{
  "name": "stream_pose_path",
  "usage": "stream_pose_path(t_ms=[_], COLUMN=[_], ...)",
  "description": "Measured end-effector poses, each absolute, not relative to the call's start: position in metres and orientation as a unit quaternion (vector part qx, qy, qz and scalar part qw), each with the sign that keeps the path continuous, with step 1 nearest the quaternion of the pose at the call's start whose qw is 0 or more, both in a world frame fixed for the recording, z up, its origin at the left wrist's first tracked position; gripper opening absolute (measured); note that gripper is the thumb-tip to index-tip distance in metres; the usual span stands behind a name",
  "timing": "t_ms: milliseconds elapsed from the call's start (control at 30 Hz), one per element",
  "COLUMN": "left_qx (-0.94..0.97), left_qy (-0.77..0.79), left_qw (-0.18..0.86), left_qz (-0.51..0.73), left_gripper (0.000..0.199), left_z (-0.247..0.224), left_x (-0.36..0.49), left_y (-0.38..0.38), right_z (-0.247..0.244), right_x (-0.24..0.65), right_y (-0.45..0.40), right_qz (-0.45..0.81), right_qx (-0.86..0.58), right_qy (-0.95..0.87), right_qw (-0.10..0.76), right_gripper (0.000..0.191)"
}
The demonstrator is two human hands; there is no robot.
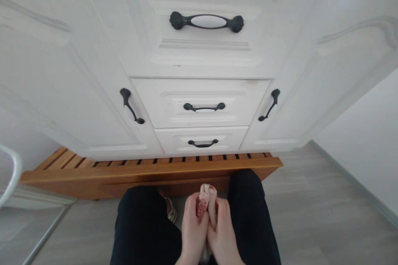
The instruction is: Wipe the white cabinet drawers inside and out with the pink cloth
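Observation:
Low in the view, between my knees, both hands are closed around a small bunched pink-and-white cloth (204,194) with a red pattern. It looks soft and folded like a sock, but most of it is hidden by the fingers. My left hand (193,227) grips its left side, fingers curled inward. On the other side, my right hand (223,230) pinches the cloth with the thumb up. The two hands touch each other along the thumbs.
A white cabinet (199,60) fills the front, with dark-handled drawers and doors. At its foot lies a slatted wooden bench (149,171). My dark-trousered knees (141,219) flank the hands, and a shoe (171,211) shows between them. Grey flooring (304,211) extends right; a white curved rail (14,165) stands left.

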State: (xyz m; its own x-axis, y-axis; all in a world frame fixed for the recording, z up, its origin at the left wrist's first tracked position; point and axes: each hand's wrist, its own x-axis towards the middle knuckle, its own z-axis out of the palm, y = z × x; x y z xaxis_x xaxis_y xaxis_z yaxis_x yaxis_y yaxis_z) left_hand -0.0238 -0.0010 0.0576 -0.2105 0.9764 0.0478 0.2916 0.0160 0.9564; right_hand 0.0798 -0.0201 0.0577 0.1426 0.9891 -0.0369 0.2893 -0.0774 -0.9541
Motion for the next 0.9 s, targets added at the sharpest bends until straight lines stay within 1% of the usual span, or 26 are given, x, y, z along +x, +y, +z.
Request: stream_pose_path(t_ms=[67, 100, 133, 167, 200, 300, 333, 467, 567, 700, 733, 800, 900], left_qx=[0.533, 0.54, 0.55, 0.559, 0.565, 0.57, 0.571, 0.591, 0.577, 0.544, 0.541, 0.544, 0.606], left_qy=[0.628, 0.63, 0.626, 0.62, 0.611, 0.587, 0.575, 0.49, 0.446, 0.382, 0.379, 0.409, 0.449], left_qw=[0.312, 0.294, 0.282, 0.276, 0.276, 0.296, 0.307, 0.379, 0.456, 0.585, 0.6, 0.592, 0.52], left_qz=[0.474, 0.474, 0.475, 0.477, 0.48, 0.493, 0.499, 0.518, 0.509, 0.466, 0.451, 0.432, 0.4], left_gripper=[0.039, 0.039, 0.039, 0.037, 0.035, 0.031, 0.034, 0.05, 0.055, 0.075, 0.076, 0.066, 0.044], left_z=[0.056, 0.058, 0.062, 0.067, 0.072, 0.084, 0.086, 0.086, 0.08, 0.068, 0.066, 0.066, 0.087], left_x=[-0.03, -0.033, -0.035, -0.036, -0.035, -0.024, -0.018, 0.008, 0.015, 0.01, 0.008, 0.005, -0.001], left_y=[0.004, 0.006, 0.008, 0.009, 0.009, 0.004, 0.0, -0.014, -0.013, 0.0, 0.002, 0.008, 0.021], right_z=[0.052, 0.051, 0.05, 0.052, 0.056, 0.074, 0.08, 0.083, 0.07, 0.046, 0.04, 0.027, 0.012], right_x=[0.071, 0.069, 0.07, 0.072, 0.076, 0.095, 0.101, 0.114, 0.116, 0.117, 0.118, 0.12, 0.126], right_y=[-0.03, -0.034, -0.038, -0.039, -0.04, -0.031, -0.027, -0.013, -0.01, -0.013, -0.014, -0.014, -0.011], right_qz=[0.441, 0.462, 0.481, 0.498, 0.513, 0.556, 0.561, 0.545, 0.555, 0.555, 0.57, 0.61, 0.661], right_qx=[-0.537, -0.504, -0.48, -0.462, -0.453, -0.445, -0.446, -0.485, -0.522, -0.566, -0.565, -0.55, -0.517], right_qy=[-0.548, -0.552, -0.549, -0.541, -0.531, -0.522, -0.522, -0.467, -0.408, -0.347, -0.334, -0.301, -0.242], right_qw=[0.466, 0.477, 0.487, 0.495, 0.499, 0.47, 0.463, 0.499, 0.503, 0.502, 0.495, 0.484, 0.487], right_gripper=[0.067, 0.077, 0.083, 0.083, 0.078, 0.052, 0.047, 0.051, 0.056, 0.055, 0.055, 0.059, 0.066])
